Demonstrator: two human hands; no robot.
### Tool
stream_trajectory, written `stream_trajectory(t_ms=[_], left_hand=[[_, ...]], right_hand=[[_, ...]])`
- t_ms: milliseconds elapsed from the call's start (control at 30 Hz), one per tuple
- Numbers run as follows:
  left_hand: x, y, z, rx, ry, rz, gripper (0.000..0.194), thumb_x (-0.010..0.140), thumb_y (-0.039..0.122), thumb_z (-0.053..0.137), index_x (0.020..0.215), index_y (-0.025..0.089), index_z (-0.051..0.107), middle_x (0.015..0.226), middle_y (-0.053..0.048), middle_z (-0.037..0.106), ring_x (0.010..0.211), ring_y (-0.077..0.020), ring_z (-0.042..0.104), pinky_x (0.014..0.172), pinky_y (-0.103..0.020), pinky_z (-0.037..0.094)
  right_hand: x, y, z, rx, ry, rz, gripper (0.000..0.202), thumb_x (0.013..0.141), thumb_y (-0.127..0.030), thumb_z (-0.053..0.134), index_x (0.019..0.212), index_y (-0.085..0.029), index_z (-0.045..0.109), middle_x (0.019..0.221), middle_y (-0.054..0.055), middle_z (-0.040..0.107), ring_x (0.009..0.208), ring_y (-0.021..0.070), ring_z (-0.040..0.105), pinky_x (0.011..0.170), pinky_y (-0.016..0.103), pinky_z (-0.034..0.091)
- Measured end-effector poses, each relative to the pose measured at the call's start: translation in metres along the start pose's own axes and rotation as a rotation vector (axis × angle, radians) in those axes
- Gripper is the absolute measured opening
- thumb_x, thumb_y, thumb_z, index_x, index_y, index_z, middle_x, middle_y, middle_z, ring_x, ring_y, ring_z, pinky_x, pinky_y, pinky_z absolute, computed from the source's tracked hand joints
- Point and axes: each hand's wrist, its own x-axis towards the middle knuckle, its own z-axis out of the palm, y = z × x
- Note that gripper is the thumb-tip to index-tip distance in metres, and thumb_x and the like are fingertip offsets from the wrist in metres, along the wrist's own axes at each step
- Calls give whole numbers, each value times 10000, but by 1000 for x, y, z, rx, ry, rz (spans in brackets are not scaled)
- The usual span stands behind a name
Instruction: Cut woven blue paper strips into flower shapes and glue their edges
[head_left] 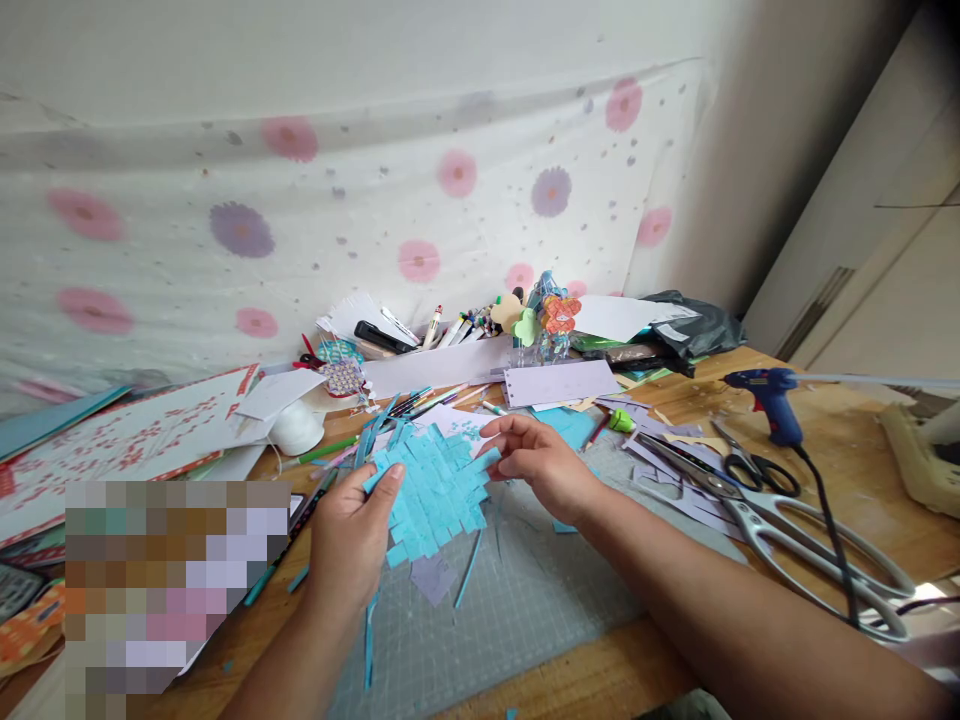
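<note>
A blue woven paper piece [435,490] with uneven strip ends is held up above the grey cutting mat [480,640]. My left hand [360,520] pinches its left edge, thumb on top. At its right edge is my right hand [551,465], fingers curled and thumb and fingertips close to a strip end; whether they grip it cannot be made out. Thin blue strips [469,570] and a purple paper scrap [433,577] lie on the mat beneath the woven piece.
Large silver scissors [795,530], black-handled scissors [761,470] and a blue glue gun [776,400] with its cable lie at the right. Pens, paper scraps and paper flowers [559,315] crowd the back. A white spool [298,428] and patterned sheets [127,450] are at the left.
</note>
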Motion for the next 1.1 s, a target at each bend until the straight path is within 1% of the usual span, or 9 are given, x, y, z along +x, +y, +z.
stream_trajectory(t_ms=[67,167,233,300,533,667,833,933,1100], left_hand=[[-3,0,1,18,-11,8,271,652,475,704,683,214,636,369,74,402,369,-135,391,400,-249,250],[-8,1,4,77,-56,14,297,657,498,700,641,215,608,370,84,360,349,-112,345,384,-239,223],[-11,2,4,122,-78,13,314,653,498,706,609,213,583,368,92,330,334,-96,307,375,-234,202],[-11,2,4,145,-89,15,318,655,494,709,603,210,576,371,95,328,327,-88,289,369,-231,193],[-7,6,1,114,-167,-5,308,657,482,715,615,205,587,409,69,435,376,-122,416,377,-228,258],[-7,6,0,103,-185,-26,311,658,486,715,636,200,593,427,66,464,395,-128,444,386,-225,282],[-7,4,1,132,-164,-22,324,678,497,690,678,188,593,446,66,480,380,-112,413,372,-215,258],[-7,2,2,142,-135,-10,341,691,510,668,651,189,560,433,75,444,358,-96,365,359,-211,226],[-6,-2,2,154,-117,6,358,687,520,666,622,195,531,415,86,391,345,-84,320,352,-209,210]], right_hand=[[-1,0,2,-61,0,-29,347,570,-185,679,904,-192,583,808,1,589,713,133,538,620,251,434],[-1,5,8,-267,32,-71,484,522,-228,795,945,-197,561,687,-50,486,655,120,462,570,231,369],[0,10,11,-369,30,-39,506,521,-225,802,957,-200,548,631,-70,437,605,115,422,525,227,323],[0,13,12,-409,16,-9,463,550,-225,784,947,-201,547,629,-68,438,586,113,412,510,227,307],[-3,7,9,-366,-11,7,371,593,-227,748,910,-199,558,619,-76,420,548,93,391,499,222,295],[-5,4,9,-372,-27,10,352,611,-216,725,919,-188,557,569,-99,373,498,75,332,469,215,256],[-6,3,7,-345,-63,19,337,630,-174,680,938,-182,541,543,-111,367,473,69,329,455,211,250],[-5,2,5,-341,-77,21,335,637,-157,657,951,-181,541,536,-112,376,471,69,334,458,211,253],[-5,3,3,-344,-86,17,341,627,-107,622,953,-181,554,499,-128,320,449,61,288,451,209,211]])
